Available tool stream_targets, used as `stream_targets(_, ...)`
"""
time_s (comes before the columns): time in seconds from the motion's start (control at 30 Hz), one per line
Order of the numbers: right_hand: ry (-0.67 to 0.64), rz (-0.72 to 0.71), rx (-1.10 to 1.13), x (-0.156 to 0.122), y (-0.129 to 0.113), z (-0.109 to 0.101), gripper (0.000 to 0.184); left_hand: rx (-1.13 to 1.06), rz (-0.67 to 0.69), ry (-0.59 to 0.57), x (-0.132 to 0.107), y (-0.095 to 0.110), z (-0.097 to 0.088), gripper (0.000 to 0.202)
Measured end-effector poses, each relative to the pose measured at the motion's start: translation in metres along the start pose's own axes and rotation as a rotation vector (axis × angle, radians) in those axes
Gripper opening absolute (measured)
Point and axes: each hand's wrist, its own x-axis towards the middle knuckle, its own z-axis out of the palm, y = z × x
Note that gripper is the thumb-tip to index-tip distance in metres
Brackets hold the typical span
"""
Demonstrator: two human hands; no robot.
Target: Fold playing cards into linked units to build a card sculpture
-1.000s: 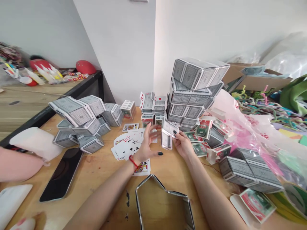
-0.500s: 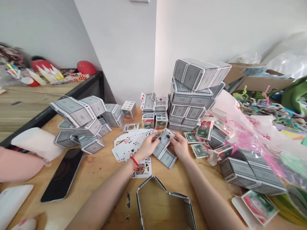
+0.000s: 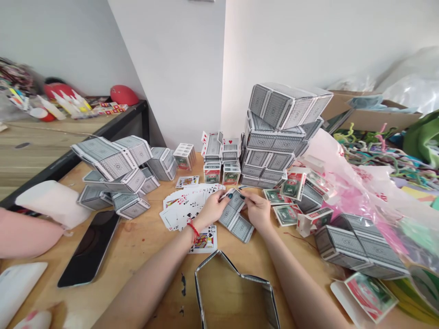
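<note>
The tall stack of card blocks point(image 3: 279, 132) worries me most. Its top block sits askew and juts out to the right, and my hands are working just in front of its foot. A jolt to the surface point(image 3: 144, 242) or a raised elbow could, I think, bring it down toward me. The lower pile of blocks point(image 3: 113, 169), well to the left of the stack, leans as well and might slide from the same knock.

Just in front of the stack I hold the strip of joined cards point(image 3: 236, 218). My left hand point(image 3: 211, 209) and right hand point(image 3: 258, 211) pinch its upper end, each grip closed on it with thumb and fingertips. Its lower end lies on the surface. If I pull unevenly, the joints may part or a card may crease. The fan of face-up cards point(image 3: 180, 208), front-left of the stack, touches my left hand, so a drag of my wrist would likely scatter it.

Another person's arm point(image 3: 24, 237), far left of the stack, is cut off at the picture's edge, so I cannot tell what its hand is doing. The card frame point(image 3: 254, 277), well in front of the stack and nearest me, runs off the bottom edge. The court card point(image 3: 205, 240), in front of the fan, is partly under my left forearm. My fingers cover the strip's end, so I cannot make out how its cards are joined.
</note>
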Motion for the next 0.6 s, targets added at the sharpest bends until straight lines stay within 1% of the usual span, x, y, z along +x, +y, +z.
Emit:
stream_targets(0.13,-0.042,-0.141,-0.115,-0.001,-0.002,-0.004,0.022,0.023,0.004,-0.030,0.000,0.000,-0.002,0.028)
stream_targets(0.2,-0.092,-0.162,-0.130,0.000,-0.004,-0.006,0.021,0.012,0.007,-0.016,0.000,0.001,-0.003,0.029)
stream_targets(0.23,-0.121,-0.143,-0.117,0.000,-0.005,-0.007,0.021,0.003,-0.002,-0.011,0.000,0.001,-0.004,0.030)
stream_targets(0.27,-0.153,-0.102,-0.086,0.001,-0.006,-0.007,0.021,-0.011,-0.021,-0.015,0.000,0.002,-0.005,0.030)
stream_targets(0.33,-0.211,0.027,0.020,0.001,-0.008,-0.006,0.026,-0.067,-0.084,-0.057,0.000,0.002,-0.007,0.032)
stream_targets(0.4,-0.214,0.169,0.177,0.003,-0.011,-0.006,0.035,-0.128,-0.163,-0.119,0.000,0.003,-0.009,0.033)
stream_targets(0.47,-0.206,0.279,0.326,0.005,-0.014,-0.005,0.042,-0.146,-0.215,-0.158,0.000,0.003,-0.010,0.034)
stream_targets(0.53,-0.228,0.356,0.416,0.006,-0.018,-0.006,0.040,-0.118,-0.224,-0.172,0.000,0.002,-0.010,0.034)
stream_targets(0.6,-0.291,0.412,0.442,0.007,-0.021,-0.005,0.030,-0.084,-0.199,-0.180,0.001,0.002,-0.009,0.035)
